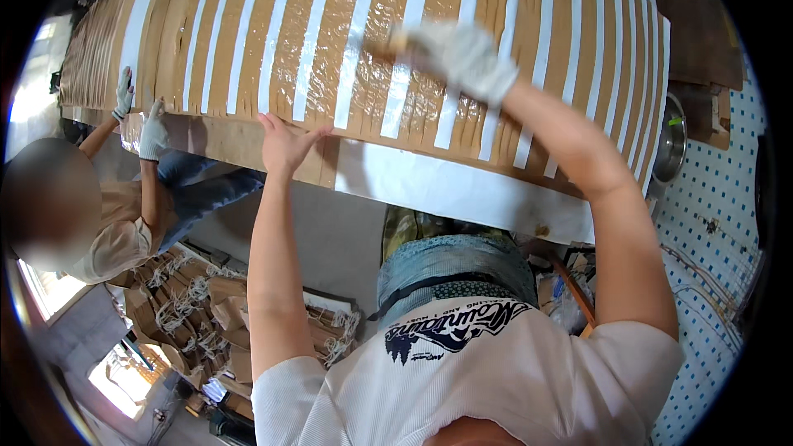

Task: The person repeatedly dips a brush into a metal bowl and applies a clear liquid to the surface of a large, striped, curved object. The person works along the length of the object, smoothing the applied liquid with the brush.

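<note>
Brushing brown paper sheets (pixel 273 33), gloved right hand (pixel 462 58) grip clamped on brush (pixel 388 43), bare left hand (pixel 285 144) flat, fingers apart.

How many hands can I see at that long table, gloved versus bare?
Gloved hands: 3 (the wearer's right hand; the co-worker's two hands)
Bare hands: 1 (the wearer's left hand)
Total: 4

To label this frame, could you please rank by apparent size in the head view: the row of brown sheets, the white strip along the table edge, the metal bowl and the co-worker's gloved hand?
1. row of brown sheets
2. white strip
3. metal bowl
4. co-worker's gloved hand

The last two look close in size; fisheye bending at the rim and differing distance leave their order unsure.
</note>
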The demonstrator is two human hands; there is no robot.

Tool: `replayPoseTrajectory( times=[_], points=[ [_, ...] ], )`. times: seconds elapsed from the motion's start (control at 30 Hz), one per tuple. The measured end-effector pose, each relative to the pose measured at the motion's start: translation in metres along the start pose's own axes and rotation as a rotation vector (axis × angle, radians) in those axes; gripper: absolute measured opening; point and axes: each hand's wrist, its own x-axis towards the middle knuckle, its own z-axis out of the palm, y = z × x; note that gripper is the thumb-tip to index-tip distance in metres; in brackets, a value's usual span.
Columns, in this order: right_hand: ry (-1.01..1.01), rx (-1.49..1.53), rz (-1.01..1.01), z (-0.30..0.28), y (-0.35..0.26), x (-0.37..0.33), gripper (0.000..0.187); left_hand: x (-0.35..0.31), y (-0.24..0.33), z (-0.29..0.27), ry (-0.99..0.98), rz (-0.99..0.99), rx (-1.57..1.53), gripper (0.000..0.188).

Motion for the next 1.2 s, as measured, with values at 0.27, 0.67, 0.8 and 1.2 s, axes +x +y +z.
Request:
replayPoseTrajectory(
  times=[0.27,0.67,0.8,1.2],
  points=[
    [0.288,-0.461,-0.072,0.031,0.039,-0.073,0.042,0.003,0.003,0.007,0.015,-0.012,0.004,0.152],
    [0.333,-0.111,0.213,-0.001,0.07,-0.121,0.039,0.015,-0.008,0.017,0.024,0.033,0.071,0.147],
    [-0.002,-0.297,0.162,0.028,0.009,-0.186,0.031,0.023,-0.025,0.024,0.013,0.036,0.107,0.149],
    [0.282,-0.098,0.094,0.011,0.031,-0.226,0.036,0.029,-0.016,0.014,-0.068,0.011,0.096,0.152]
  ],
)
